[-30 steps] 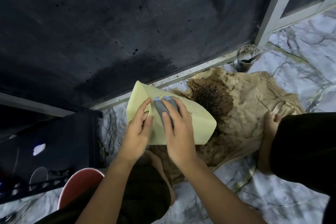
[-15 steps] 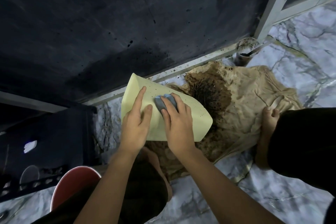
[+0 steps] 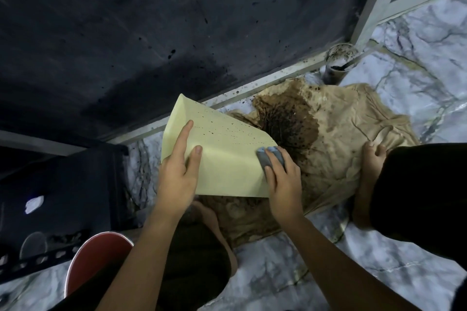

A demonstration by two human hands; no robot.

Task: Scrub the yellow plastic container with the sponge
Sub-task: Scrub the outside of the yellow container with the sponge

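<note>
Fingers (image 3: 271, 159) of the right hand (image 3: 283, 182) are curled over a small blue-grey sponge (image 3: 266, 158), pressing it against the right edge of the yellow plastic container (image 3: 227, 159). The left hand (image 3: 177, 179) lies spread and flat on the container's left side, fingers extended, bracing rather than gripping.

The container is held tilted just above a stained tan cloth (image 3: 341, 129) spread on the marble floor (image 3: 417, 40); its broad upper face carries rows of small dark specks. Beyond the container runs a pale metal door frame (image 3: 252, 83), with a dirty cup (image 3: 338, 63) standing past the cloth's far edge. A bare foot (image 3: 371, 156) rests on the cloth to the container's right.

The container looks light, thin-walled and somewhat flexible, likely slippery when wet. It is probably best steadied by its rim or corner edges, with a flat palm backing the face being scrubbed.
</note>
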